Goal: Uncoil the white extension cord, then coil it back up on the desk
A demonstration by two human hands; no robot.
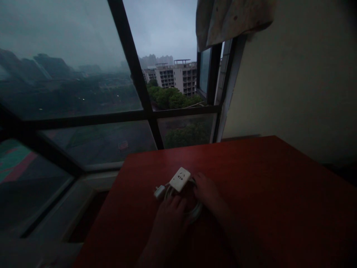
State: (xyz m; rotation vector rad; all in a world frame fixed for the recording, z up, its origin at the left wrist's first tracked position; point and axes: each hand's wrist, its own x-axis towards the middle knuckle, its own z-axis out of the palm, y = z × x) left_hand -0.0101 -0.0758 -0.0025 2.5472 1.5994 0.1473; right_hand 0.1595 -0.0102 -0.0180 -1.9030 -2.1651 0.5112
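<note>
- A window (pixel 106 93) with dark frames fills the far left, looking out on a grey sky, trees and apartment blocks; a pale wall (pixel 292 82) closes the right, with a cloth (pixel 228 18) hanging at the top.
- A red surface (pixel 264 186) runs from the window sill toward the camera, dim in the low light.
- The left hand (pixel 170 219) lies flat near the surface's left part, fingers spread forward and resting on the near side of a cord (pixel 195 213) coiled in loops; it presses down rather than clamps.
- The right hand (pixel 206 191) comes in from the lower right and rests on the coil's far right side, fingers curled loosely over the loops; whether they close around the cord cannot be told in this light.
- A white socket (pixel 180 179) sits on the coil's far edge, just ahead of both hands, between them and the window. Its long axis runs diagonally, near-left to far-right, face up.
- The socket lies just left of the right fingertips and forward of the left fingertips; the right hand looks nearer, almost touching it.
- A small white plug (pixel 159 191) lies just left of the socket, beyond the left hand and apart from it.
</note>
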